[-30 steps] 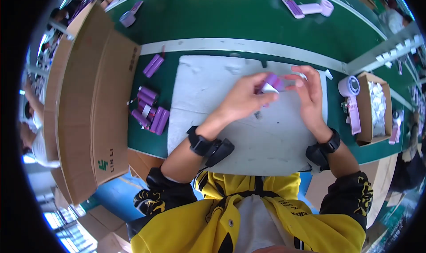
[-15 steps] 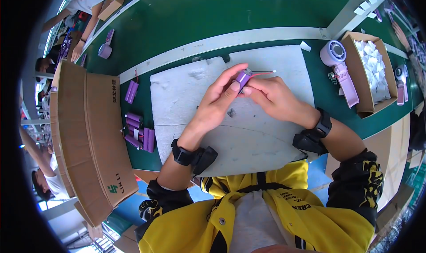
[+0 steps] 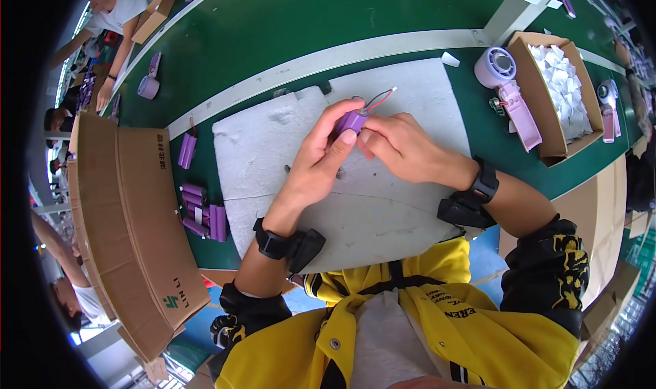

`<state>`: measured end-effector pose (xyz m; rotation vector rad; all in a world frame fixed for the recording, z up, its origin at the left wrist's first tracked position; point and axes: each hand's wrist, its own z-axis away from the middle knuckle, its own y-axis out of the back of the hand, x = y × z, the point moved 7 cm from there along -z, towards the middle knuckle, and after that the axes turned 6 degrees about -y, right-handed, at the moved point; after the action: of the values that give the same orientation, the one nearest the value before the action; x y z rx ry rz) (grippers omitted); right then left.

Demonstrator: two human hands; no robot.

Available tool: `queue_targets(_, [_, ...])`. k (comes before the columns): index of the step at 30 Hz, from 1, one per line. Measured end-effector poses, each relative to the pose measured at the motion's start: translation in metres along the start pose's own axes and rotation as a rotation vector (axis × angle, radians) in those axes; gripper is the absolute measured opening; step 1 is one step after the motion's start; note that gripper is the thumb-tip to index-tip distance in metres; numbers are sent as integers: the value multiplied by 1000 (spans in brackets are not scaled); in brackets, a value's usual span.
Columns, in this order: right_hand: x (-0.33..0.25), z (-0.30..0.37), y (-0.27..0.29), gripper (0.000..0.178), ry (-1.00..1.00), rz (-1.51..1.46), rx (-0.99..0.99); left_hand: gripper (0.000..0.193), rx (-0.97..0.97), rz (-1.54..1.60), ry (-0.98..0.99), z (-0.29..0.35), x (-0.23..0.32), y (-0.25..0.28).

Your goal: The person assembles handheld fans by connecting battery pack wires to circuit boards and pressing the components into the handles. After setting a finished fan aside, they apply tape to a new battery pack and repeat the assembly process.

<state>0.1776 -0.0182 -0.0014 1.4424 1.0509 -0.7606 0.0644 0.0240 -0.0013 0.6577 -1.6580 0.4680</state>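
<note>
A purple battery pack (image 3: pixel 352 121) with a red and a black wire is held above the grey-white foam mat. The wires (image 3: pixel 380 101) rise from its upper end to a small white plug. My left hand (image 3: pixel 316 153) is closed round the pack, its thumb on the near side and its fingers behind. At the pack's right edge, my right hand (image 3: pixel 410 146) has its thumb and curled fingers closed; they partly hide that edge. On the mat (image 3: pixel 383 211), several dark marks show beneath my hands.
Left of the mat lie several purple battery packs (image 3: pixel 205 213) and a single one (image 3: pixel 187 150), beside a large cardboard box (image 3: pixel 143 218). To the right are a purple handheld fan (image 3: pixel 495 68) with its handle opened and a carton (image 3: pixel 562 150) of white paper pieces. A co-worker's arm (image 3: pixel 123 54) reaches in at upper left.
The pack has tilted and shifted slightly left, and its wires now point up instead of right. My right fingers have curled in more. The whole view has shifted a little.
</note>
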Motion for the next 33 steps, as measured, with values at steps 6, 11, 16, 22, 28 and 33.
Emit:
queue_targets(6, [1, 0, 1, 15, 25, -21, -3, 40, 1, 2, 15, 1, -3, 3])
queue_targets(11, [2, 3, 2, 20, 28, -73, -45, 42, 38, 144, -29, 0, -5, -2])
queue_targets(16, [6, 4, 1, 29, -4, -95, -71, 43, 34, 204, -24, 1, -5, -4])
queue_targets(22, [6, 2, 2, 31, -25, -154, -76, 43, 40, 213, -19, -1, -7, -2])
queue_targets(28, [4, 2, 2, 29, -9, -207, -72, 42, 43, 148, -52, -2, 4, -1])
queue_targets(33, [5, 1, 2, 26, -50, -235, -109, 42, 79, 138, -94, 0, 3, 2])
